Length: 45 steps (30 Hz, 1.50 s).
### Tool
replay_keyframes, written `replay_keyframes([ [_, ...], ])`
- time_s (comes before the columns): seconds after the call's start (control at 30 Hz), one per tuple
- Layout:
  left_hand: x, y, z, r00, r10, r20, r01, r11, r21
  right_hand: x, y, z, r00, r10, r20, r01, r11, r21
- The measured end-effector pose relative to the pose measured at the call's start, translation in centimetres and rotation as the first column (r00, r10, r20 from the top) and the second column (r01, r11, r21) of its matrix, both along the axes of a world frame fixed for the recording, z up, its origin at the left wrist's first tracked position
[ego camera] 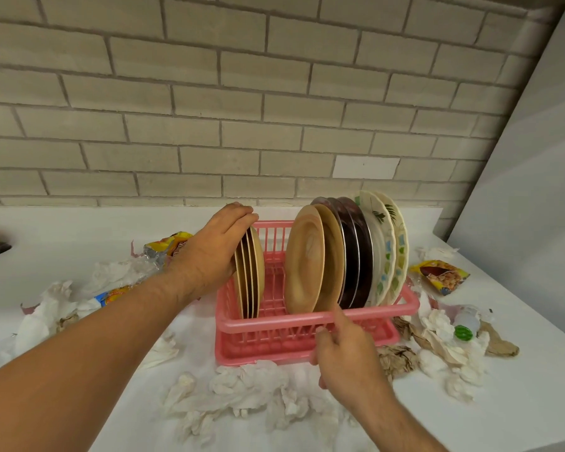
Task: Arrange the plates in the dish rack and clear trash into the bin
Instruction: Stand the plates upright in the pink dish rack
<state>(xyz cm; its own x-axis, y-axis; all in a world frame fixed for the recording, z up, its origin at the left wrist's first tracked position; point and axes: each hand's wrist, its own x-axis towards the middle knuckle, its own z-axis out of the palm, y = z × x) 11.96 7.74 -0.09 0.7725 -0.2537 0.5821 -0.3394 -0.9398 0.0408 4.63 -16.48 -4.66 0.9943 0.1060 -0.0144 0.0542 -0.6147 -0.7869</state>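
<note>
- My white countertop [79, 230], grey brick wall [209, 93] behind; crumpled white tissues [242, 389] at 6 o'clock.
- Centre, the pink plastic dish rack [274, 321]: my left hand [209, 252] grips tan round plates [250, 272] at 9 o'clock, my right hand [346, 353] pinches its near rim.

A grey brick wall [242, 109] rises behind the white counter [519, 402].

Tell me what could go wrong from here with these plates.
The left hand holds the stack of tan plates upright at the rack's end; if the grip eases, they may topple into the open gap.
The leaning plates on the right could slide toward that gap.
Crumpled tissues crowd the rack's front and may snag it if moved.
</note>
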Motion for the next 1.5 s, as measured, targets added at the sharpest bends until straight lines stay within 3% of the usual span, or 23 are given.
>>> replay_keyframes([
  [0.2, 0.0, 0.0, 0.0, 1.0, 0.003, -0.01, -0.003, 1.0, 0.0, -0.7, 0.2, -0.1, 0.992, -0.053, -0.114, 0.082, 0.959, 0.271],
  [0.5, -0.3, -0.2, 0.2, 1.0, 0.016, 0.001, -0.016, 1.0, 0.005, -0.4, 0.2, 0.2, 0.988, -0.04, -0.151, 0.1, 0.906, 0.412],
  [1.2, -0.4, -0.3, 0.6, 1.0, 0.005, 0.002, -0.005, 1.0, 0.004, -0.3, 0.2, -0.3, 0.989, -0.083, -0.12, 0.125, 0.901, 0.414],
  [1.5, -0.5, -0.3, 0.6, 1.0, 0.013, 0.002, -0.013, 1.0, -0.001, 0.5, 0.6, 0.9, 0.994, -0.07, -0.084, 0.096, 0.934, 0.346],
])
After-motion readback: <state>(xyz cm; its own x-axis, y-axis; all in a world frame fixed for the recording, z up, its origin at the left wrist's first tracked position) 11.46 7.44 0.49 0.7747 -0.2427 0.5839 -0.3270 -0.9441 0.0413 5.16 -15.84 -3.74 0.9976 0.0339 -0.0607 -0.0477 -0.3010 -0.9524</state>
